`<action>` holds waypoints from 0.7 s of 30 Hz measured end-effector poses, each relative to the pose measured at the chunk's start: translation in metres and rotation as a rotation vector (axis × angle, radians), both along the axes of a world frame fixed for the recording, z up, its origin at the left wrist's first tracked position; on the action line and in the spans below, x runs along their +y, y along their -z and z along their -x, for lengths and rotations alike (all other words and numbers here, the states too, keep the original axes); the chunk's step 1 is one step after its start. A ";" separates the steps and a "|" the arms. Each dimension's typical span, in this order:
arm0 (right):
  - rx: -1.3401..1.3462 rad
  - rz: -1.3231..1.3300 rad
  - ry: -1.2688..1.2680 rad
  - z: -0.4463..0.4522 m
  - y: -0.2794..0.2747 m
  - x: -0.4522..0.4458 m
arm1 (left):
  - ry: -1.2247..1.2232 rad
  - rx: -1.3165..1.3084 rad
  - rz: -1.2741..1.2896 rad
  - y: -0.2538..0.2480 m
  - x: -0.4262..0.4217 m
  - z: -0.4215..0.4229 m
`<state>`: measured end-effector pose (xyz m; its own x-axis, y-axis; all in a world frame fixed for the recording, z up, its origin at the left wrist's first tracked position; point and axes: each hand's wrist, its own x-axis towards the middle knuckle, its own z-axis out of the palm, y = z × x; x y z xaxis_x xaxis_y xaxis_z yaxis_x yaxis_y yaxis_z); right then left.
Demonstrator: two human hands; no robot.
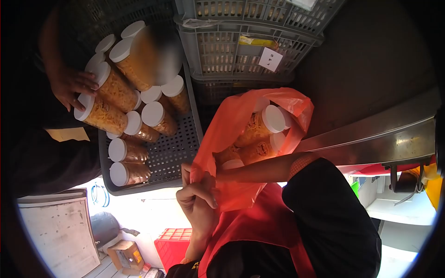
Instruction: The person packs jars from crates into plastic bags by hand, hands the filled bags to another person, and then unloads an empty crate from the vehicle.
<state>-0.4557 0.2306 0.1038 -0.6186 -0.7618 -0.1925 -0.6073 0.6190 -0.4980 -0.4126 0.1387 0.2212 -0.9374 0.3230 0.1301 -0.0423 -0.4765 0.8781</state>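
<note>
A red plastic bag [222, 125] hangs open in front of me, with several jars [257, 127] of orange-brown food and white lids inside. My left hand [199, 199] is closed on the gathered edge of the bag at its lower left. My right forearm crosses the front of the bag from the right, and my right hand [214, 178] is at the same edge beside my left hand. Its fingers are mostly hidden by the bag and my left hand.
Another person's hand [74, 85] rests on jars [109, 88] heaped in a dark grey crate [197, 109] at the left. Stacked grey crates [218, 53] stand behind the bag. A metal edge [384, 132] runs at the right. Below are a red crate [174, 248] and a cardboard box [125, 255].
</note>
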 end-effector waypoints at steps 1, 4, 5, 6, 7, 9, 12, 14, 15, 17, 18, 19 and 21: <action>0.006 0.000 0.006 -0.002 0.000 0.002 | 0.034 -0.083 -0.005 -0.005 -0.002 -0.002; 0.024 0.001 0.020 -0.007 0.001 0.006 | 0.068 -0.120 0.013 -0.006 -0.005 -0.004; 0.027 0.003 0.032 -0.009 0.001 0.008 | 0.079 -0.072 0.035 -0.005 -0.005 -0.004; 0.033 0.007 0.038 -0.009 0.002 0.008 | 0.079 -0.076 0.035 -0.005 -0.004 -0.005; 0.037 0.010 0.046 -0.011 0.004 0.008 | 0.090 -0.079 0.032 -0.005 -0.002 -0.006; 0.055 0.016 0.050 -0.011 0.006 0.006 | 0.099 -0.077 0.033 -0.007 0.002 -0.007; 0.072 0.027 0.066 -0.012 0.008 0.004 | 0.087 -0.100 0.023 -0.007 0.003 -0.010; 0.084 0.031 0.075 -0.014 0.010 0.005 | 0.073 -0.110 0.052 -0.004 0.002 -0.011; 0.093 0.030 0.083 -0.015 0.011 0.006 | 0.074 -0.111 0.047 -0.005 0.002 -0.013; 0.114 0.032 0.093 -0.017 0.013 0.007 | 0.058 -0.141 0.019 -0.006 0.003 -0.013; 0.121 0.035 0.097 -0.018 0.015 0.007 | 0.050 -0.144 0.018 -0.006 0.004 -0.014; 0.135 0.039 0.104 -0.019 0.017 0.009 | 0.033 -0.124 0.017 -0.005 0.005 -0.014; 0.165 0.046 0.121 -0.020 0.020 0.013 | 0.012 -0.096 0.018 -0.003 0.004 -0.014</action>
